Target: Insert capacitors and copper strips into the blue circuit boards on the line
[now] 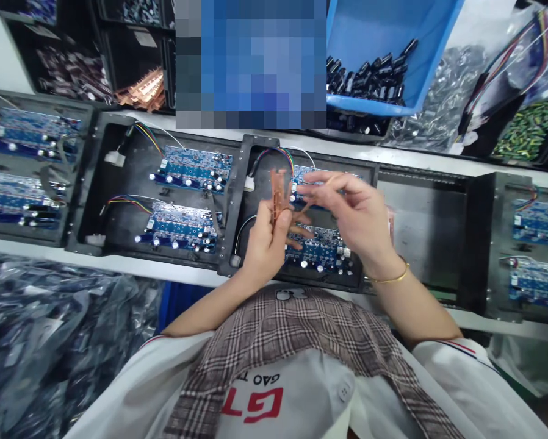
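Observation:
My left hand (271,235) is closed on a bundle of flat copper-coloured strips (278,192), which stick up between thumb and fingers. Close by on the right, my right hand (342,198) has thumb and fingers pinched together; a thin copper-coloured piece seems to show below them, but it is blurred. Both hands are over a black tray (369,268) holding two blue circuit boards. The upper board (304,174) is partly hidden by my right hand, the lower board (320,250) partly by my left fingers.
More black trays with boards (182,228) stand left and right along the bench. Behind are a bin of copper strips (146,88), a blue bin (384,107) of black cylindrical parts and a pile of green-yellow parts (525,129). Bagged parts (63,347) lie at lower left.

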Demonstrator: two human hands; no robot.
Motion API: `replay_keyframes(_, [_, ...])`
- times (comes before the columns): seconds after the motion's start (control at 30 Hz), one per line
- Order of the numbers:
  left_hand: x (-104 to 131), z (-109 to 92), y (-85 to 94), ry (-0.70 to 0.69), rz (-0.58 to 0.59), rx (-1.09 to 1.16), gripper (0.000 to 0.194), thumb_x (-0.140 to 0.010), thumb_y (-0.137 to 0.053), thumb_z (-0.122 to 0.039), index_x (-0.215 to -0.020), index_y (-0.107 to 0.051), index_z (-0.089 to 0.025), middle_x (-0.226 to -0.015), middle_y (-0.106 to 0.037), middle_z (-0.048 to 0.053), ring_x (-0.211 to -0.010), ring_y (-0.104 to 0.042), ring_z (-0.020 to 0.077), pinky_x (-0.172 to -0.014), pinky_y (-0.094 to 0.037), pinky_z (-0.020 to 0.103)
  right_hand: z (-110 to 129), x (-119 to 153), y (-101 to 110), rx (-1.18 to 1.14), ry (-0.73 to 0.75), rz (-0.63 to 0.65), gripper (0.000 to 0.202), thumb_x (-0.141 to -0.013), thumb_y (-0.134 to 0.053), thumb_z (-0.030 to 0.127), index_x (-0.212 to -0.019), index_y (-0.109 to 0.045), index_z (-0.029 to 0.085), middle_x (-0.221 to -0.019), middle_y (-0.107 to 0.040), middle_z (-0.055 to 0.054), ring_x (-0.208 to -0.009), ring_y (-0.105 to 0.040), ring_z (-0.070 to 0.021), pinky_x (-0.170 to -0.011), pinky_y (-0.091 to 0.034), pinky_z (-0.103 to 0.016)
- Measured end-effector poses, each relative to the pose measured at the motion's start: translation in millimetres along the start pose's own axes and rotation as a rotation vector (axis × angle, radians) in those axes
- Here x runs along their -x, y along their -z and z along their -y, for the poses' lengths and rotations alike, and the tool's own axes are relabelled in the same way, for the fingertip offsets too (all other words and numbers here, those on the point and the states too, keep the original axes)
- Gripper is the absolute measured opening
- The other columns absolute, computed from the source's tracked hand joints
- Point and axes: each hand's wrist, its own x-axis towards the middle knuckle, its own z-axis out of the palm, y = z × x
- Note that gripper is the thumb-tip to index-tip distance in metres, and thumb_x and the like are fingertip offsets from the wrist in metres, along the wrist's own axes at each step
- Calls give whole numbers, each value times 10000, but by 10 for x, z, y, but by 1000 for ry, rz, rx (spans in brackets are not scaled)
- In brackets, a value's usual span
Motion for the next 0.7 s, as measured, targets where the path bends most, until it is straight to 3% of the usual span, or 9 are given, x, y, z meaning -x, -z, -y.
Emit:
replay_keyframes(0.1, [-46,11,89,0,-61,20,316,-982,-495,-503,-1150,-452,-239,-748,-580,-34,-461,-502,60,-401,-370,157,-102,-35,98,178,3,-78,236,-1017,-434,406,-1068,-621,270,-1050,-687,-37,-870,-685,-158,-795,-573,-357])
replay_keyframes(0.23, [-121,73,223,33,-111,-12,261,-972,-534,-469,-1052,-473,-228,-585,-415,-89,-425,-350,51,-385,-269,144,-415,-147,175,546,98,108,192,-974,-509,270,-1007,-697,246,-997,-657,-60,-913,-633,-184,-860,-525,-362])
replay_keyframes(0.4, [-101,139,242,115,-80,-54,287,-967,-529,-475,-902,-425,-216,-623,-507,-59,-498,-423,63,-433,-302,146,-680,-186,39,648,165,167,218,-947,-512,183,-988,-722,224,-972,-679,-77,-948,-611,-221,-871,-490,-386])
replay_keyframes(0.7, [81,123,350,-43,-95,-394,235,-999,-484,-412,-919,-524,-194,-696,-579,-30,-601,-505,82,-619,-403,195,-764,-236,-13,805,158,234,251,-898,-521,118,-874,-755,208,-914,-703,-82,-914,-586,-242,-869,-441,-409])
